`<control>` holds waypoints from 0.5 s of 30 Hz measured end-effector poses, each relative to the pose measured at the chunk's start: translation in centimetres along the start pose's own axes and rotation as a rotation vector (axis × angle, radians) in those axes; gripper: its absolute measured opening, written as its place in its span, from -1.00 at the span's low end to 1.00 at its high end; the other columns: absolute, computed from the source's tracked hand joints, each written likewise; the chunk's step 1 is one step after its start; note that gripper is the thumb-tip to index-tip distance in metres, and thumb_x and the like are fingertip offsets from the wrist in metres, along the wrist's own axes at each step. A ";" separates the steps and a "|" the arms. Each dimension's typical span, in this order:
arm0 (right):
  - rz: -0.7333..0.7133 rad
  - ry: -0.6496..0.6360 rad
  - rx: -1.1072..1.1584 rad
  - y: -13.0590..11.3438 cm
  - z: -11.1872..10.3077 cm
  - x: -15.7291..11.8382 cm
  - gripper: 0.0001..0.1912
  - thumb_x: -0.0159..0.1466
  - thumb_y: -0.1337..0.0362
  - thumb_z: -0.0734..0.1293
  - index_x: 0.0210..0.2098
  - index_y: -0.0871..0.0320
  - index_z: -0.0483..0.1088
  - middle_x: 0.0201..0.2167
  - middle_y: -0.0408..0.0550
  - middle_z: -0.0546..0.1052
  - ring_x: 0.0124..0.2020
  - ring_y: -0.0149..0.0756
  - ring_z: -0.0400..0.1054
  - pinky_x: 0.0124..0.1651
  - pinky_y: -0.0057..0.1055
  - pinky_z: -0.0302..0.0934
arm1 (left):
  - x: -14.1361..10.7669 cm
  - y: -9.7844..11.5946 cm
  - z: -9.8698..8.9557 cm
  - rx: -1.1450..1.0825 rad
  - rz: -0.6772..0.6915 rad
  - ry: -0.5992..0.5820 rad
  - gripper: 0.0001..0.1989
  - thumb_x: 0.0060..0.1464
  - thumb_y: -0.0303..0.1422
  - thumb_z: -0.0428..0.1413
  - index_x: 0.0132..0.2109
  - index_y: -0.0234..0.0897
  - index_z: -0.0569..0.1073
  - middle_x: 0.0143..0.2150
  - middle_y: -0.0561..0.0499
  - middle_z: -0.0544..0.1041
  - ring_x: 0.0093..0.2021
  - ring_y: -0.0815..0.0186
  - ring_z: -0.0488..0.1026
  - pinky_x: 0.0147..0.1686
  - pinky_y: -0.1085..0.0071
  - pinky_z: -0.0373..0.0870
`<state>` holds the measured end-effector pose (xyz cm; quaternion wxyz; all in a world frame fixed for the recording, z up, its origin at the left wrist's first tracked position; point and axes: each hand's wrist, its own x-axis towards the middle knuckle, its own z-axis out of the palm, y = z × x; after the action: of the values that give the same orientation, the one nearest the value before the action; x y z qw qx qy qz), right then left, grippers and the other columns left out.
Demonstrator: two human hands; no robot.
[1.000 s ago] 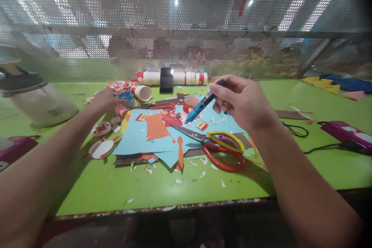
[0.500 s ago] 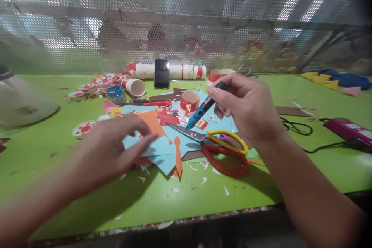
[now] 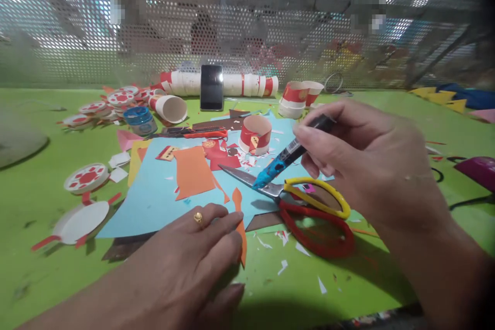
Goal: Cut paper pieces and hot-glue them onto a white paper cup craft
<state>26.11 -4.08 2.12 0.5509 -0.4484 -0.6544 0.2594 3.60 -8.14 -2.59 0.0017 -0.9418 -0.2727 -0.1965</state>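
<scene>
My right hand [image 3: 359, 160] grips a black marker [image 3: 292, 152] whose lower end is blue and points down to the left. That blue end hangs over the blades of the scissors [image 3: 317, 219], which have one yellow and one red handle. Low at the centre, my left hand [image 3: 193, 263] has its fingers stretched out, its thumb apart. Its fingertips reach the edge of a narrow orange paper cutout [image 3: 237, 201]. Beneath lie a light blue paper sheet [image 3: 147, 191], a larger orange paper piece [image 3: 193, 172] and a red paper ring [image 3: 256, 135].
A blue-lidded jar [image 3: 139, 121], a paper cup [image 3: 172, 108] and an orange cutter [image 3: 204, 133] lie behind the sheet. A phone [image 3: 211, 87] leans on a row of stacked cups [image 3: 247, 85]. White discs with red marks [image 3: 87, 178] are at left. Paper scraps litter the green table [image 3: 286, 304].
My left hand has come down and right, from above the blue sheet to the narrow orange cutout. The right hand still holds the marker over the scissors. The view has shifted closer.
</scene>
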 end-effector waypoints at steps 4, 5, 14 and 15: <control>0.016 0.005 -0.015 0.0 0.1 -0.2 -0.93 0.17 0.26 0.39 -0.43 0.06 0.41 -0.61 -0.21 0.33 -0.63 -0.46 0.19 -0.63 -0.48 0.12 | -0.1 -0.3 0.5 0.030 0.034 -0.034 -0.84 0.12 -0.39 0.02 -0.12 -0.25 0.36 -0.03 -0.08 0.53 -0.02 0.15 0.44 -0.01 0.23 0.41; 0.023 0.001 -0.021 -0.1 0.2 -0.3 -0.93 0.17 0.27 0.39 -0.43 0.06 0.42 -0.60 -0.21 0.34 -0.63 -0.46 0.19 -0.64 -0.48 0.12 | -0.2 -0.4 0.5 0.025 0.018 -0.041 -0.83 0.12 -0.39 0.03 -0.11 -0.25 0.36 -0.02 -0.08 0.53 -0.03 0.14 0.44 -0.02 0.22 0.41; 0.049 -0.069 -0.065 0.5 1.6 -0.8 -0.93 0.17 0.28 0.40 -0.41 0.10 0.42 -0.59 -0.19 0.38 -0.61 -0.45 0.24 -0.62 -0.49 0.14 | -0.2 -0.8 1.5 -0.017 0.003 0.036 -0.74 0.10 -0.36 0.04 -0.04 -0.24 0.31 -0.03 -0.03 0.55 0.01 0.20 0.44 -0.02 0.31 0.44; 0.049 -0.085 -0.078 0.7 1.8 -0.8 -0.93 0.17 0.27 0.40 -0.41 0.10 0.42 -0.59 -0.19 0.38 -0.61 -0.45 0.24 -0.62 -0.49 0.13 | -0.2 -0.8 1.6 -0.009 0.002 0.037 -0.73 0.10 -0.35 0.04 -0.03 -0.24 0.31 -0.02 -0.04 0.55 0.01 0.19 0.45 -0.04 0.30 0.45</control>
<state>24.62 -4.24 0.70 0.4980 -0.4741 -0.6756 0.2660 3.60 -7.37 -4.29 0.0027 -0.9383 -0.2709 -0.2151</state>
